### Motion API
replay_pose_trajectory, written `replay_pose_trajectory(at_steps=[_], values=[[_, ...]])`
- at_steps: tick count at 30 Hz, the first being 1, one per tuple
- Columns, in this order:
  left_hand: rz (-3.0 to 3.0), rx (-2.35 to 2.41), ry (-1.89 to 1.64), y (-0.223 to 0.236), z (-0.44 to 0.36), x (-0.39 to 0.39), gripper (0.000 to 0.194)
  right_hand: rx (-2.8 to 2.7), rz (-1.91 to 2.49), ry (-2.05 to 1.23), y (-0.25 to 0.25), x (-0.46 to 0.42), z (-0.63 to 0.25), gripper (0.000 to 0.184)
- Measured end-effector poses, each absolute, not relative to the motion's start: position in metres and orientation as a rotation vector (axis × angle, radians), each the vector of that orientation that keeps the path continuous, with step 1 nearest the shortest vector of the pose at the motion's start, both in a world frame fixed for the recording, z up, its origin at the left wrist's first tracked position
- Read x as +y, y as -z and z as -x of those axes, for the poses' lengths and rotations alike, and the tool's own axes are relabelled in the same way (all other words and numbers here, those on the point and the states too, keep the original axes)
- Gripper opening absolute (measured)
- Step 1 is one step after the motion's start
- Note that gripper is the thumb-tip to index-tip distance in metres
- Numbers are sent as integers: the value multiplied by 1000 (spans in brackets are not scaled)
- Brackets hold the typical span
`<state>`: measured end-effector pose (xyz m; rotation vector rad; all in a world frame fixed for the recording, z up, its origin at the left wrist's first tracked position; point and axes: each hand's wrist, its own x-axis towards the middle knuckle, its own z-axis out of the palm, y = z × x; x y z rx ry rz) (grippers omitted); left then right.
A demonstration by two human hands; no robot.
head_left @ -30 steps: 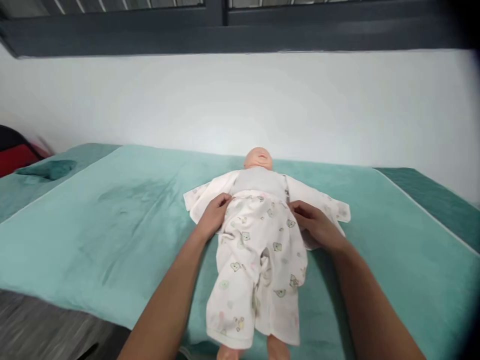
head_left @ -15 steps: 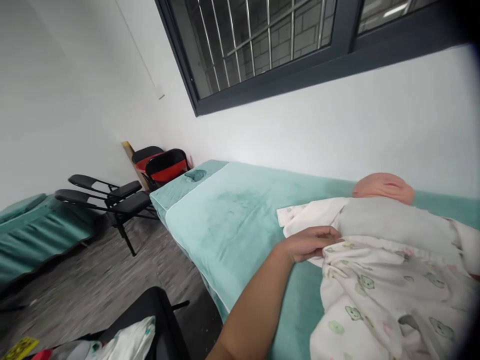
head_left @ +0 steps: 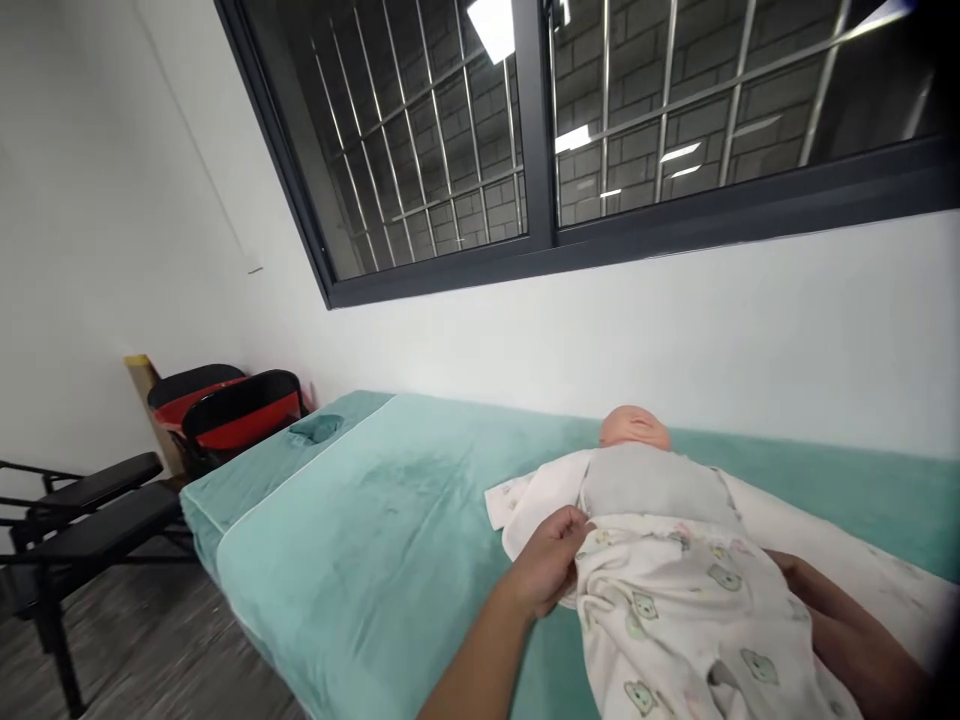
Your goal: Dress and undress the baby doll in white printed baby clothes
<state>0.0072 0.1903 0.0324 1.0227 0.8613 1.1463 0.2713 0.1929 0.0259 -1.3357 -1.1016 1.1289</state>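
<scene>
A baby doll lies on its back on the teal bed cover, its head (head_left: 634, 428) toward the wall. It wears a white top with a grey front (head_left: 649, 480) and white baby pants (head_left: 675, 590) printed with green animal faces. My left hand (head_left: 551, 560) is closed in a pinch on the waistband at the left side. At the opposite side my right hand (head_left: 832, 610) grips the edge of the pants, its fingertips partly hidden by the cloth. The top's white sleeves spread out on both sides.
The teal-covered bed (head_left: 360, 530) runs along the white wall beneath a barred window (head_left: 450, 270). Red and black folding chairs (head_left: 244, 415) stand beyond the bed's far left end. More black chairs (head_left: 97, 510) are on the grey floor at left.
My view has turned right and upward, so more of the window and doll shows. My right hand has come into clear view at the pants. My left hand stays at the waistband, now pinched closer.
</scene>
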Motion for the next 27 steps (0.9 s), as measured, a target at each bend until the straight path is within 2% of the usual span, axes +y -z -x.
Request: replay_pose_trajectory(at_steps=[3,11,16,21,27], values=[[-1060,929,-1189,-32,-10,191,42,-1061,1311,-1263,-37,189,-267,42],[-1133,1060,-1286,-36,-18,194,45,-929,1058,-1552,-50,176,-258,54],[-1181,961,-1188,-48,-19,187,34,-899,1035,-1521,-49,178,-255,56],[-1093,859,-1043,-52,-19,183,37,-953,1200,-1338,-53,175,-259,50],[-935,667,-1048,-43,-11,186,36,-1010,1026,-1512,-52,170,-264,42]])
